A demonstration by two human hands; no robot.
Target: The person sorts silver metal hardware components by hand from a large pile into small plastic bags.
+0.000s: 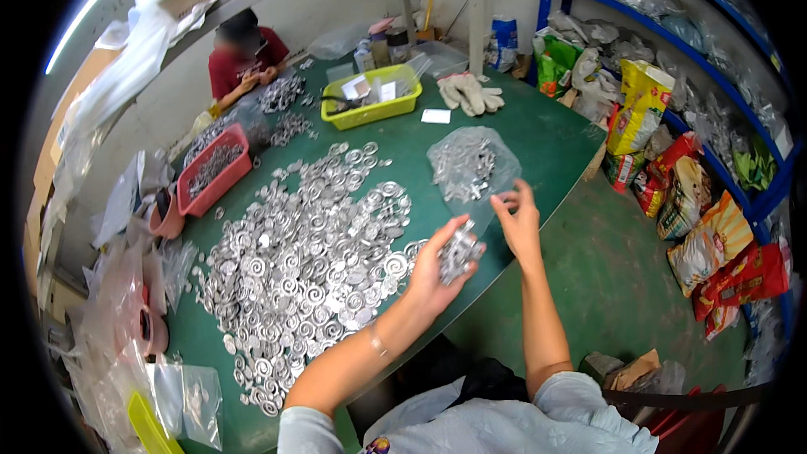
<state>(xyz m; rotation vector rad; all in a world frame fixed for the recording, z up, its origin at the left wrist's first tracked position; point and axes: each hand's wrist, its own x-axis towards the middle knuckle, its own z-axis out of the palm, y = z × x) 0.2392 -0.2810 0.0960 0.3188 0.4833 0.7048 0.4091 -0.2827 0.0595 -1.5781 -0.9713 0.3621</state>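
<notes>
Hands at the bench edge, head view: left hand (435, 267) curled around a stack of small silver spiral metal pieces (459, 254), gripping it above the green-topped bench (546, 139). Right hand (518, 217), fingers loosely pinched, touches the near rim of a clear plastic bag holding more silver pieces (471, 168), which lies flat on the bench just beyond both hands. Large heap of loose silver spiral discs (311, 261) spreads left of the left hand. Farther back: red plastic basket of metal parts (214, 170), yellow-green plastic tray (372, 97), pair of white work gloves (471, 92). Another person in a red shirt (244, 59) sits at the far end. Blue metal shelving (714, 59) with coloured bags stands at the right.
</notes>
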